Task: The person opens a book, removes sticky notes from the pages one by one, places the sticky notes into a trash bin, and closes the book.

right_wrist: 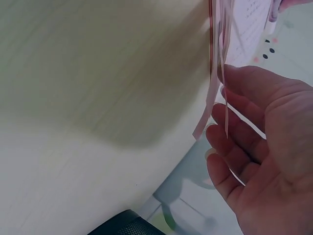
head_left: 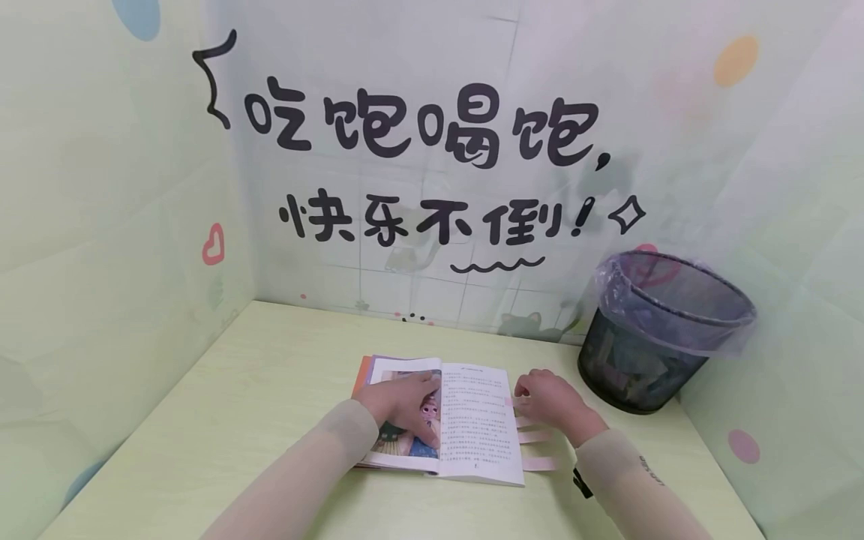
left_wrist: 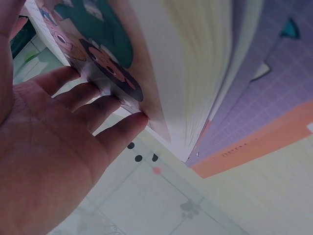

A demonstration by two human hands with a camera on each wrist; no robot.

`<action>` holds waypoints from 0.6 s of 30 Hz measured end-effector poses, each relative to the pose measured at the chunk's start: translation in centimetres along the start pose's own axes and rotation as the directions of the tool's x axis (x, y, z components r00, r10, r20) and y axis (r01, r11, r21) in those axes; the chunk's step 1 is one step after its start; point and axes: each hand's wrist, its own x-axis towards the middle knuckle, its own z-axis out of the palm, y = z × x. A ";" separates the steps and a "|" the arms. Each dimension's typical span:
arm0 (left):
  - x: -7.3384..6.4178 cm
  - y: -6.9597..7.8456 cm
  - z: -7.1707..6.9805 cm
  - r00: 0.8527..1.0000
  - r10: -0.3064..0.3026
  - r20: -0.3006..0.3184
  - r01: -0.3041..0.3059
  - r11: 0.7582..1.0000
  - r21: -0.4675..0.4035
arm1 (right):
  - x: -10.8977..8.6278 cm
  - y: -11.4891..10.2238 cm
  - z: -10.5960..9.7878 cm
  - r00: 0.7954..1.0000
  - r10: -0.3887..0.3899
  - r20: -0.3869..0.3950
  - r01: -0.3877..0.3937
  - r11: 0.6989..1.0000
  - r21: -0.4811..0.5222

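An open book (head_left: 481, 427) lies on the table, an illustrated page on its left and a page of printed text on its right. My left hand (head_left: 401, 405) rests on the illustrated page with spread fingers; in the left wrist view its fingertips touch the picture (left_wrist: 105, 54). Several pink paper strips (head_left: 540, 464) stick out from the book's right edge. Beside that edge, my right hand (head_left: 550, 401) pinches one thin pink strip (right_wrist: 226, 115) between thumb and index finger, the other fingers loosely curled. A second strip (right_wrist: 205, 115) hangs next to it.
A black mesh bin (head_left: 641, 367) with a clear plastic liner stands at the back right of the pale table (head_left: 223, 390). Printed wall sheets (head_left: 418, 300) enclose the back and sides. A small black object (head_left: 582, 484) shows beside the right sleeve.
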 end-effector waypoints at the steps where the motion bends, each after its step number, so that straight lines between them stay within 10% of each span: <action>1: 0.0 0.0 0.0 1.000 0.001 -0.001 -0.001 1.000 0.003 | 0.0 -0.1 0.1 1.000 -0.001 -0.001 0.001 1.000 -0.006; 18: 0.0 -0.2 0.2 1.000 -0.004 -0.004 0.004 1.000 -0.006 | 0.0 -0.3 0.4 1.000 -0.013 -0.012 0.012 0.998 -0.059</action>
